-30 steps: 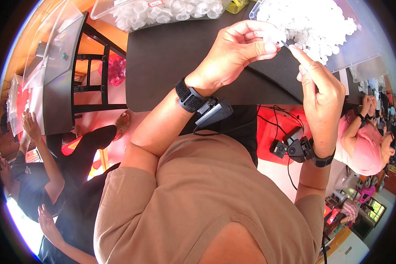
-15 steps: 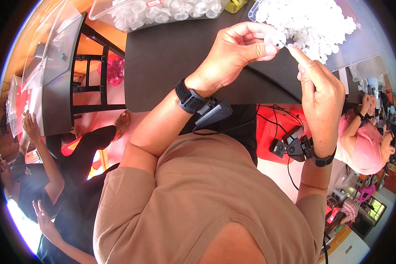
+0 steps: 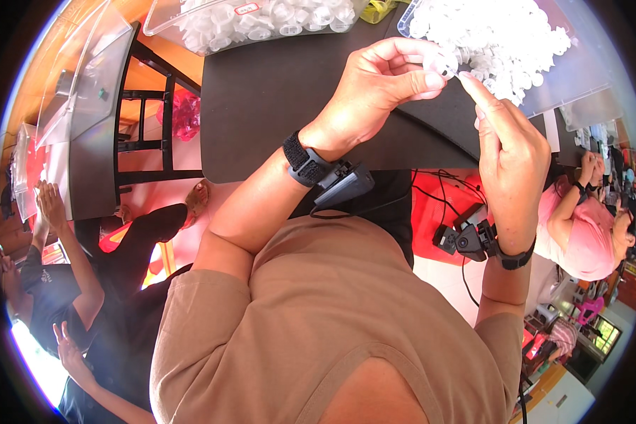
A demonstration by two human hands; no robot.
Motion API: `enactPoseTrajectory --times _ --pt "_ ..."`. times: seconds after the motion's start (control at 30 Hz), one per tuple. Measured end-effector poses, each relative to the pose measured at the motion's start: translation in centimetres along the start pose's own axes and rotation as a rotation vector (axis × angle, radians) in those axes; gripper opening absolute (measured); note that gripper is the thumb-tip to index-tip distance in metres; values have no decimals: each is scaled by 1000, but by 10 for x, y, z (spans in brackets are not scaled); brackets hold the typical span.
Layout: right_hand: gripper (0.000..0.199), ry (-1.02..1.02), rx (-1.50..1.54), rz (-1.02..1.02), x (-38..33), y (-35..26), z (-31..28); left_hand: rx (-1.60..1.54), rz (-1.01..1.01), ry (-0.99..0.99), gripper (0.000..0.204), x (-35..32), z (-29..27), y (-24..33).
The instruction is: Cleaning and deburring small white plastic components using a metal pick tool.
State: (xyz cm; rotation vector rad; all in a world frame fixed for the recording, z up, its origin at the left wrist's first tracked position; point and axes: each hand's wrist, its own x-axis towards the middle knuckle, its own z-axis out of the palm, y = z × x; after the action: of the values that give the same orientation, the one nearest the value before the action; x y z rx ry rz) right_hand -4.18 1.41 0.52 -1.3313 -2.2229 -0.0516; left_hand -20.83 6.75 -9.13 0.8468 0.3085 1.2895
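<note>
Pinched between the thumb and fingers of my left hand (image 3: 392,85) is a small round white plastic piece (image 3: 446,64). It is held up over the front edge of a heap of loose white plastic pieces (image 3: 498,46). Beside it, my right hand (image 3: 512,138) has its index finger stretched toward the piece, with the thumb tucked in close behind. Something thin and pale seems to sit at that fingertip, too small to name. The heap lies in a shallow clear tray with a bluish rim (image 3: 403,25).
A clear box (image 3: 164,27) full of translucent white parts stands at the far left of the dark table (image 3: 275,113). Cables (image 3: 442,185) hang by a red stool (image 3: 434,237). Other people sit to the left and right; a second table (image 3: 95,169) stands at left.
The round piece has turned slightly in my left fingers, and its dark spot looks different. My right hand has shifted a little left and down. Both forearms stay nearly in place.
</note>
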Motion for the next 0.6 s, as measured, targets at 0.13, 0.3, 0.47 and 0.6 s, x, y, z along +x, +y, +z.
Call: enactPoseTrajectory --times 0.13,0.3,0.47,0.6 --pt "38 -2 -9 15 0 -1 0 7 2 6 31 0 2 1" --pt "39 24 23 14 -2 -1 4 -9 12 22 31 -1 3 -1" --pt "43 -25 -16 21 -3 -2 3 -27 9 33 30 -1 4 -2" --pt "46 -75 -12 43 -2 -3 2 21 46 20 31 -1 2 -3"
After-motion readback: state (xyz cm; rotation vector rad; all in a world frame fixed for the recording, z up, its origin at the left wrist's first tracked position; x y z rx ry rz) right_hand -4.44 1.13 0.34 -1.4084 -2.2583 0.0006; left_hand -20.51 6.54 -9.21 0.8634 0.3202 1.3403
